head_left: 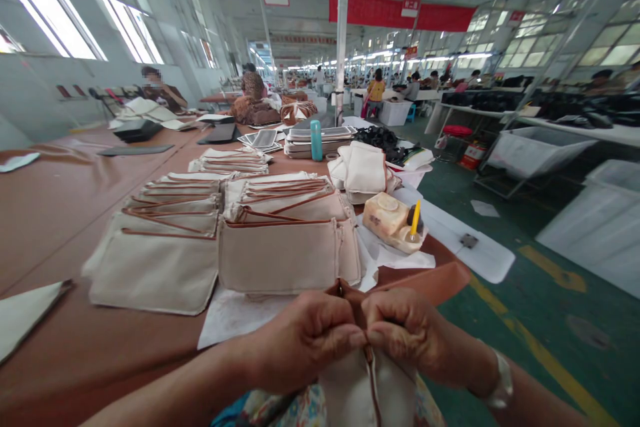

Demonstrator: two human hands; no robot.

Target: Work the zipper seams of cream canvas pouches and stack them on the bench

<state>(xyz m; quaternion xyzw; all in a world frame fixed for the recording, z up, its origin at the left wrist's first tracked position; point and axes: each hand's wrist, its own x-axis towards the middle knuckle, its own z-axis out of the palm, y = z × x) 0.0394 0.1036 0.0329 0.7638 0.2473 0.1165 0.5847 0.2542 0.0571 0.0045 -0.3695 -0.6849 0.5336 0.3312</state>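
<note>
Pinching brown edges [371, 363], hands [320, 340] [417, 340] adjacent

two hands [325, 337], one bracelet [502, 380], one turquoise bottle [316, 141]

Both hands' fingers [350, 333] pinch a cream piece [345, 390] with brown edging [373, 383].

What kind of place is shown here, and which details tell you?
Probably a leather or fabric goods factory: stacks of cream panels with brown edging cover the worktable, large bins stand on the floor, and people work at benches beyond.
</note>
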